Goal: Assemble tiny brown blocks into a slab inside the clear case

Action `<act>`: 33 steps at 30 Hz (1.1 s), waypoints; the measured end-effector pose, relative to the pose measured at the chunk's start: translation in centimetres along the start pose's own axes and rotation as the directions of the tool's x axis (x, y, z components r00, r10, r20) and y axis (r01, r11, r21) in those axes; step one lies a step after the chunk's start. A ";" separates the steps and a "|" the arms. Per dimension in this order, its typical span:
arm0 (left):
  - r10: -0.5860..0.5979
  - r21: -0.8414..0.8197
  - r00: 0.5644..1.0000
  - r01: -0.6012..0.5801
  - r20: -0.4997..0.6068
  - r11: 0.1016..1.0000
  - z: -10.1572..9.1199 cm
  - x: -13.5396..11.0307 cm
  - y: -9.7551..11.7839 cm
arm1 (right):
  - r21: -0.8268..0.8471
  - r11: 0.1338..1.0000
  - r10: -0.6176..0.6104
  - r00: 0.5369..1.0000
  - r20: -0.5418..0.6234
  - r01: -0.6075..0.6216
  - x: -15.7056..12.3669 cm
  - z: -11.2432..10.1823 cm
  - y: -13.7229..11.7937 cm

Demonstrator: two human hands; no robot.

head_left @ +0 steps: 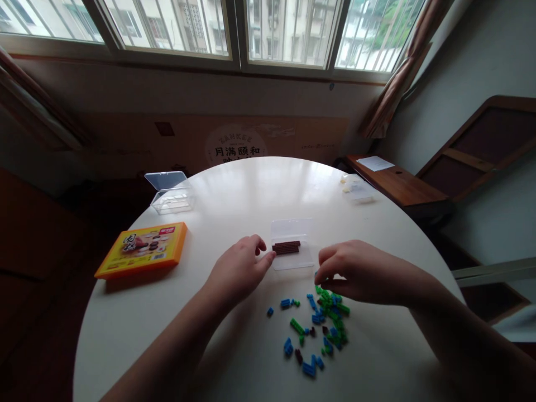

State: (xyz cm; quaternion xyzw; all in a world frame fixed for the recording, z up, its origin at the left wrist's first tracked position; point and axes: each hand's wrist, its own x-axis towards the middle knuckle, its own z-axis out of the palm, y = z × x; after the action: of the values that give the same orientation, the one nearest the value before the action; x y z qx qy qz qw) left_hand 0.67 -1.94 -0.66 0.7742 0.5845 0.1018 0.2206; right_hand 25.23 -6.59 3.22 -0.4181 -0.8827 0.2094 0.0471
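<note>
A small clear plastic box point(300, 260) lies with its lid folded back in the middle of the white table, holding several dark brown brick strips point(286, 247) side by side. My left hand point(239, 267) is at the box's left edge, fingers curved and thumb apart from them, with nothing between. Right of the box, my right hand point(349, 271) hovers over a loose pile of green bricks point(334, 307), its fingertips pinched; a hint of blue shows there, too small to make out. Around the pile are scattered blue bricks point(309, 369) and a few brown pieces point(298, 356).
On the left are an orange-yellow game box point(144, 248) and an open clear case point(172, 200). A clear container point(358, 188) with small yellowish pieces stands at the back right. Beyond the round table point(259, 190) are a wooden bench point(397, 181) and windows.
</note>
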 end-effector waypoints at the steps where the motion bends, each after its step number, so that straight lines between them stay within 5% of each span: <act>1: -0.006 0.011 1.000 0.006 0.000 1.000 -0.1 -0.1 0.1 | -0.016 1.000 -0.025 0.999 0.031 0.026 -0.1 0.0 -0.2; 13: 0.034 -0.006 0.991 -0.035 -0.127 0.999 -1.7 -0.5 0.7 | -0.110 0.981 -0.149 0.983 0.104 0.160 0.3 1.0 -0.5; 18: 0.050 -0.038 0.988 -0.056 -0.147 0.998 -1.6 -0.2 0.4 | -0.009 0.982 -0.186 0.980 0.076 0.187 0.6 0.8 0.1; 25: 0.237 -0.095 0.933 -0.271 -0.269 0.958 -1.3 -0.3 0.2 | 0.254 0.937 -0.193 0.963 -0.188 0.238 1.4 0.5 2.0; 29: 0.418 -0.153 0.857 -0.477 -0.302 0.866 -0.8 -1.1 1.0 | 0.368 0.887 -0.131 0.916 -0.380 0.280 2.0 1.3 2.0; 33: 0.466 -0.213 0.825 -0.542 -0.321 0.813 0.1 -1.8 1.8 | 0.461 0.824 -0.076 0.871 -0.485 0.328 2.4 2.1 1.3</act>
State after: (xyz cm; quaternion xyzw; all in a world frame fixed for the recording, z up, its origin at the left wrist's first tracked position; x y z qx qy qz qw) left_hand 1.71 -4.06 0.31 0.8406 0.3577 0.3412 0.2214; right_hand 24.03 -4.74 0.56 -0.3264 -0.7955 0.3366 0.3839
